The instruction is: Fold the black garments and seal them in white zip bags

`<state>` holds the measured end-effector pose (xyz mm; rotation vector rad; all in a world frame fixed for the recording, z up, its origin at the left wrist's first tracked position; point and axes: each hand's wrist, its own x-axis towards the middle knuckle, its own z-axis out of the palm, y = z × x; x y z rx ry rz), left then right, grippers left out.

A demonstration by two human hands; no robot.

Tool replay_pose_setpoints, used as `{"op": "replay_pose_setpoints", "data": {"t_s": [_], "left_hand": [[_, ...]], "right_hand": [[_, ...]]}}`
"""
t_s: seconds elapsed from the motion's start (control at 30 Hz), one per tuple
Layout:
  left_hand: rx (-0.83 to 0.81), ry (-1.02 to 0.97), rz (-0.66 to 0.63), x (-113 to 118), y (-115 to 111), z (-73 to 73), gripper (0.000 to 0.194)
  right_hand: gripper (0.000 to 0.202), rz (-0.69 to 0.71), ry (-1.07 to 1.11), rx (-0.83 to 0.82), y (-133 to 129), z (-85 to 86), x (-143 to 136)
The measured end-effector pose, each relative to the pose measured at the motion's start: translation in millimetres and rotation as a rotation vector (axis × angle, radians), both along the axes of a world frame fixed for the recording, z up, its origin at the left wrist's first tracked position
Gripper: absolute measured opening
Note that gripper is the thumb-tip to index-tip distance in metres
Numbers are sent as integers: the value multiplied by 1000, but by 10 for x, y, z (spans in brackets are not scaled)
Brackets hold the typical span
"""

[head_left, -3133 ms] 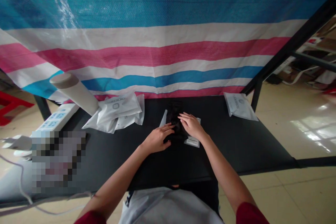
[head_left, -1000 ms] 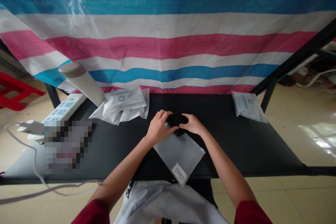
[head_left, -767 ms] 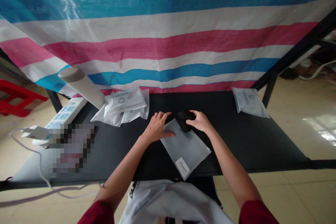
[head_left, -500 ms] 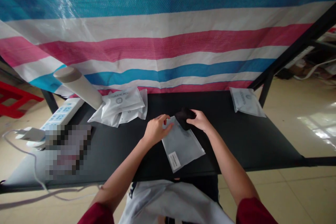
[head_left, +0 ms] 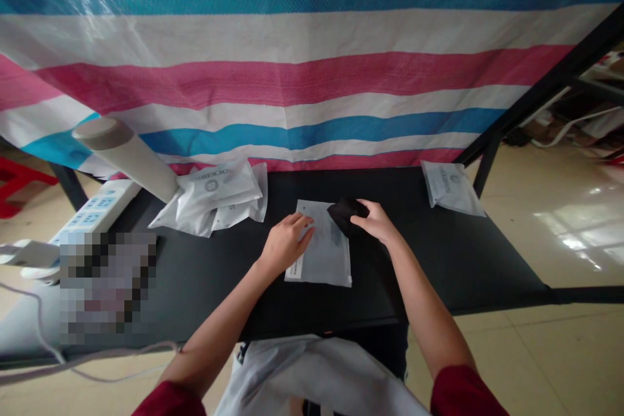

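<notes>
A frosted zip bag [head_left: 324, 250] with a white label [head_left: 294, 268] at its lower left lies flat on the black table [head_left: 209, 286]. My left hand [head_left: 286, 244] hovers at the bag's left side, thumb and fingers apart and slightly curled, gripping nothing. Whether its fingertips touch the plastic I cannot tell. Pinched in my right hand [head_left: 376, 222] is a folded piece of black fabric [head_left: 345, 213]. This dark bundle overlaps the bag's upper right part.
Several filled white bags [head_left: 214, 198] are heaped at the back left beside a leaning white bottle [head_left: 129, 159]. A power strip [head_left: 92, 214] and a blurred-out flat object [head_left: 110, 283] are farther left. Another filled bag [head_left: 451, 188] rests at the back right. A striped tarp [head_left: 302, 84] hangs behind.
The zip bag has turned and shifted away from me, and now lies nearly straight. My left hand has moved slightly left and nearer. The black fabric stays in my right hand.
</notes>
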<state>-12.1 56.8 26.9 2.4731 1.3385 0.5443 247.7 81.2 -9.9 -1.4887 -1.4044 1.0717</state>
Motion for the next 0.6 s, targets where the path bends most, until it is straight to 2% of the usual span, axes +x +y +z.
{"op": "replay_pose_setpoints", "data": {"t_s": [0.1,0.17,0.23,0.33,0.4,0.5,0.6], "left_hand": [[-58,-2,-118,195,-201,-32,43],[-33,58,-129,288,-302,-77,55],[3,112,-110,322,-338,-123,50],[32,166,-99,285,-291,-162,33],[33,177,-85,246,-243,-167,31],[28,178,-29,230,-216,-164,51],[31,188,13,264,-244,-175,64]], "right_hand": [[50,-16,11,55,3,-23,-134],[49,-76,13,109,21,-36,-137],[50,-145,33,141,41,-39,-62],[54,-191,23,159,55,-19,106],[52,-195,-86,206,50,4,180],[50,-197,-295,264,32,24,189],[48,-169,-393,235,23,3,138]]}}
